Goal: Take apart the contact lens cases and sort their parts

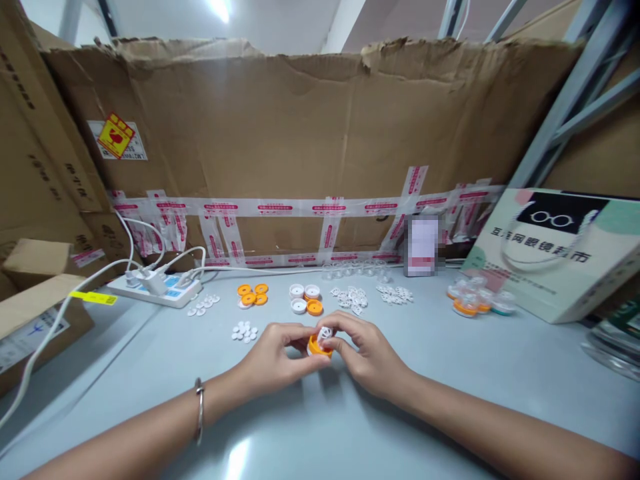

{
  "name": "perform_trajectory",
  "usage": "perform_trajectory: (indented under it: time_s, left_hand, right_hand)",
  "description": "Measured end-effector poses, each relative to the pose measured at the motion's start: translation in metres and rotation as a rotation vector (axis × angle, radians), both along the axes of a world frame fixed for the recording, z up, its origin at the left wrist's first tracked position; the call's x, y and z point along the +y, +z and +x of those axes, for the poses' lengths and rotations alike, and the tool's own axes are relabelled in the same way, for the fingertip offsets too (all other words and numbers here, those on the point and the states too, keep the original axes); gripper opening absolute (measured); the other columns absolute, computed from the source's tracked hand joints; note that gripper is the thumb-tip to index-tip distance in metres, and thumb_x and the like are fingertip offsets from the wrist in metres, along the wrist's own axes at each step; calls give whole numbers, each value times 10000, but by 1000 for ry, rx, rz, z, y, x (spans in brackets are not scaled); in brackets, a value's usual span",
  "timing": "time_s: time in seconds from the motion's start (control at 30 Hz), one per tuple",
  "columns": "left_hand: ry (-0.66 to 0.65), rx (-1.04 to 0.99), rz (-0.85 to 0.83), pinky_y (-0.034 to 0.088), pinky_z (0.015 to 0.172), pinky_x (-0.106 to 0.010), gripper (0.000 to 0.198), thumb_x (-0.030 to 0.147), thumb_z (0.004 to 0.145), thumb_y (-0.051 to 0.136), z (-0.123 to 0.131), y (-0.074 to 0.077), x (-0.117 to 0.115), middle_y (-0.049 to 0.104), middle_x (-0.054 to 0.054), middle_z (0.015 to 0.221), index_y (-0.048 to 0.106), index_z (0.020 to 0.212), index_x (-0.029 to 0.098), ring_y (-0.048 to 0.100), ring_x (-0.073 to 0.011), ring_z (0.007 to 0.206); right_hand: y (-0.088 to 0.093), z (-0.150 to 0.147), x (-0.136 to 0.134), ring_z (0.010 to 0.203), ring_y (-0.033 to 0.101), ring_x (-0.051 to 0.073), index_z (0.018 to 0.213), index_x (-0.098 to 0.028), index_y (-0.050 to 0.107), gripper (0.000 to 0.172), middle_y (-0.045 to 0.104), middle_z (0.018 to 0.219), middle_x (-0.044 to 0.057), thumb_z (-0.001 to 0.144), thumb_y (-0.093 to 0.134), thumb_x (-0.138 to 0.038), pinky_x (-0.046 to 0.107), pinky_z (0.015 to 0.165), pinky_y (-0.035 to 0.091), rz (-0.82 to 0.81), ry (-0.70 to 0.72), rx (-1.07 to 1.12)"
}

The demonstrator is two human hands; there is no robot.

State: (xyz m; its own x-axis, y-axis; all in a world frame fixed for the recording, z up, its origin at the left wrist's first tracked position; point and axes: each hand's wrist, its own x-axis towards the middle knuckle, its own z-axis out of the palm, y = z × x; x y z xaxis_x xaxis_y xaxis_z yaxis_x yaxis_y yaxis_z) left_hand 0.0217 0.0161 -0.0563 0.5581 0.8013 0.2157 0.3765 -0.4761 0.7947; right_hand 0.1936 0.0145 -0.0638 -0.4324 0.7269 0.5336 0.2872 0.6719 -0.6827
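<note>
My left hand is closed around the side of a round orange plastic cup, held just above the table. From the right, my right hand pinches a small white plastic piece at the cup's opening. Whether the piece touches the cup's inside cannot be made out. Beyond the hands stand white and orange round cups. Flat orange rings lie to their left, and small white discs are nearer my left hand. Loose white plastic pieces are heaped to the right.
Clear domes line the back by a phone-like screen. At right are domed pieces with coloured bases, a paper bag and a clear container. A power strip with cables sits left, before a cardboard wall.
</note>
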Motion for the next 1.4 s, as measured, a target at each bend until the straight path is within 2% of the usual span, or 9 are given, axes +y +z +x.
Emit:
perform_trajectory:
  time_s: [0.17,0.27,0.4,0.53,0.67,1.07,1.2,1.3,1.4]
  left_hand:
    - [21,152,300,435,651,-241,206,269,769,584,-9,-2,-2,620,-35,753,653,927,156,547,-137,675]
    - [3,192,277,442,636,-235,189,258,748,598,-11,-9,1,630,-41,768,649,895,150,556,-134,662]
    - [49,78,200,466,670,-237,213,261,742,602,-7,-13,6,636,-39,796,631,916,142,572,-134,703]
    - [35,104,153,470,703,-263,269,257,720,626,-6,-13,6,657,-47,861,618,968,152,588,-145,745]
    - [-6,178,185,449,769,-300,286,265,714,643,-8,-15,7,665,-54,903,624,984,173,587,-169,817]
    - [-143,287,198,370,898,-365,389,335,641,731,-12,-14,7,599,-35,989,631,1006,246,526,-217,963]
    - [-49,98,189,404,873,-358,346,335,722,667,-11,-8,6,593,-64,1023,610,1042,218,534,-210,965]
    - [73,-105,226,439,804,-322,280,295,792,600,-8,-2,3,605,-58,997,592,1061,220,545,-186,926]
    - [101,-215,273,455,733,-285,275,276,794,608,-5,0,-1,619,-50,964,596,1064,227,549,-171,876]
  right_hand:
    - [11,6,0,758,575,141,833,-211,539,162,607,790,12,820,428,-95,259,698,457,102,-66,130]
    - [24,17,1,766,572,140,883,-228,547,126,607,826,11,841,461,-146,255,687,457,144,-195,270]
    - [27,26,1,808,562,142,1004,-250,571,188,603,915,22,853,479,-185,276,731,453,124,-161,232]
    - [17,23,5,732,559,125,1090,-258,530,244,588,884,14,850,493,-238,287,709,468,-60,-88,288]
    - [14,20,11,648,562,116,914,-232,495,182,567,700,-31,781,599,-300,269,643,479,-258,-30,496]
    - [15,17,17,672,570,94,899,-226,649,290,640,743,-26,635,746,-295,254,717,445,-639,110,738]
    - [11,14,14,623,563,71,791,-198,624,277,637,681,-40,581,790,-270,223,686,433,-798,199,823]
    - [7,9,11,607,569,71,776,-178,605,292,634,649,-38,576,795,-275,217,663,433,-862,262,792]
    - [6,3,6,592,569,70,778,-168,585,311,625,635,-42,577,794,-283,216,644,435,-894,305,744]
